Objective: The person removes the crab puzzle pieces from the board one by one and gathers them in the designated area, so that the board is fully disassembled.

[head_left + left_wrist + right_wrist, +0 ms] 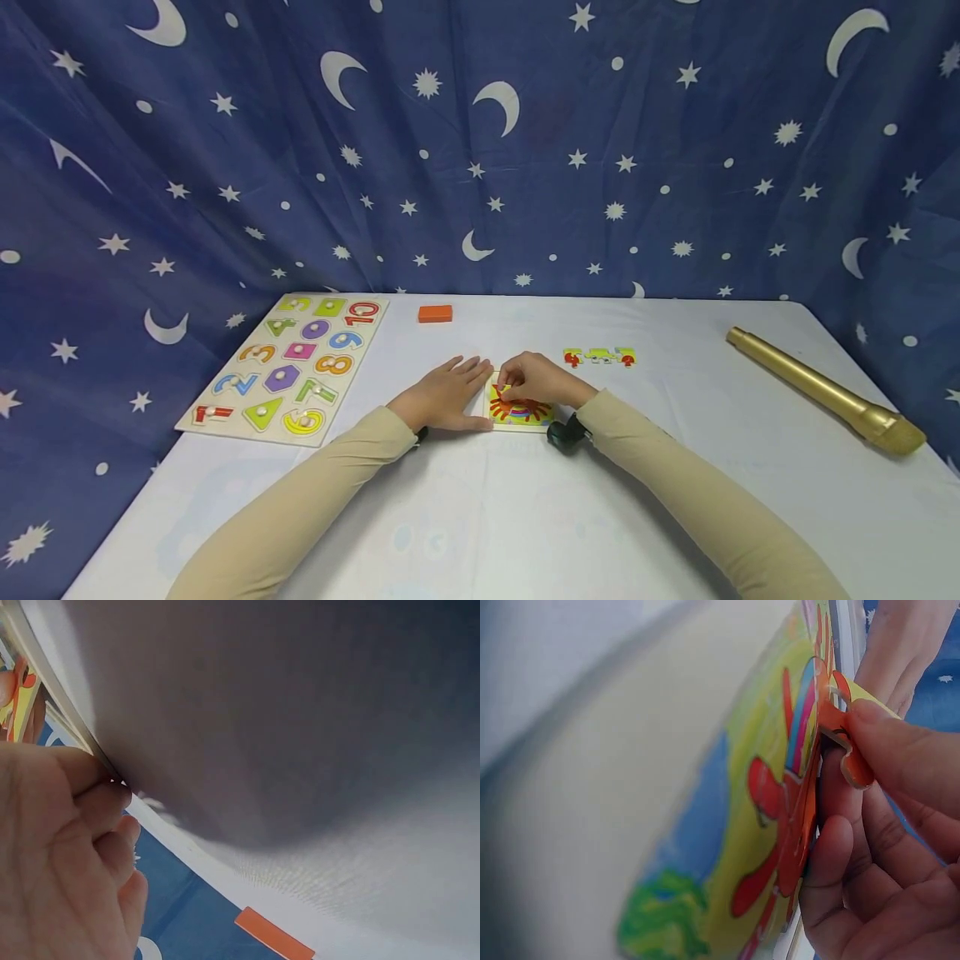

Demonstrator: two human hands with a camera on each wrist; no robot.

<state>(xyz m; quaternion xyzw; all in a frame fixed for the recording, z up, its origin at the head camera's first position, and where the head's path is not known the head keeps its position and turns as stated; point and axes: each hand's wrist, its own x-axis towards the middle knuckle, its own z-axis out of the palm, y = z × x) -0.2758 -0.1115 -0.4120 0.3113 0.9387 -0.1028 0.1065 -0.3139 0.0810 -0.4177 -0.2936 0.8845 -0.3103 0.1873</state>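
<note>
The right hand [542, 379] is pinching a flat orange-and-yellow jigsaw piece [859, 771] between thumb and fingers, holding it tilted at a pale-rimmed, four-sided puzzle board [519, 428]. The left hand [446, 396], fingers slightly apart, is touching the board's left edge; the board is lying on a white-covered table [465, 517].
</note>
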